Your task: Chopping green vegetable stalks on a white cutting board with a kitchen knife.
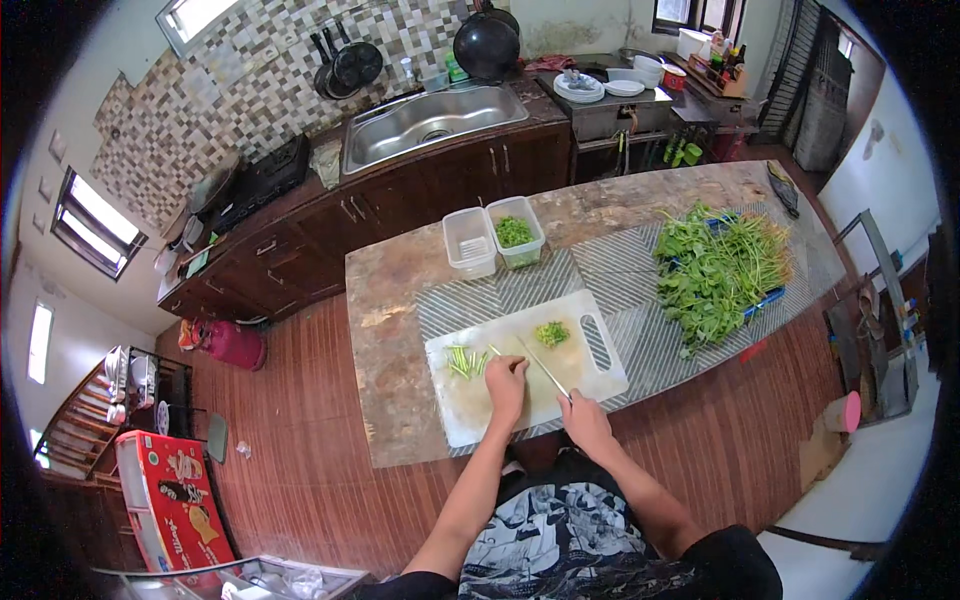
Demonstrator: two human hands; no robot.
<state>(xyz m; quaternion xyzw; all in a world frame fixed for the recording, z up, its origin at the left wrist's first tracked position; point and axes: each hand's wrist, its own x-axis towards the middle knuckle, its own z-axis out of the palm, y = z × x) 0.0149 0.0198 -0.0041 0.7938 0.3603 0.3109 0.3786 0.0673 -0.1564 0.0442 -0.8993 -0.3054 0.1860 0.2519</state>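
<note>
On the white cutting board (470, 413), my right hand (587, 422) grips the handle of a knife (544, 368), whose blade points up and left across the board. My left hand (506, 382) has its fingers pinched together left of the blade, around green stalks that are mostly hidden under it. Left of that hand lie several short cut stalks (462, 360). A small heap of chopped greens (551, 334) rests right of the blade, beside the board's handle slot. Behind the board stand two clear plastic containers: the left container (470, 245) holds nothing visible, while the right container (521, 256) holds chopped greens (514, 231).
A large pile of leafy greens with stems (715, 275) lies on a blue tray (768, 303) at the table's right. Striped cloth (640, 345) lies under the board. Beyond the worn table (392, 350) are a steel sink (437, 123) and a counter with stacked plates (578, 90).
</note>
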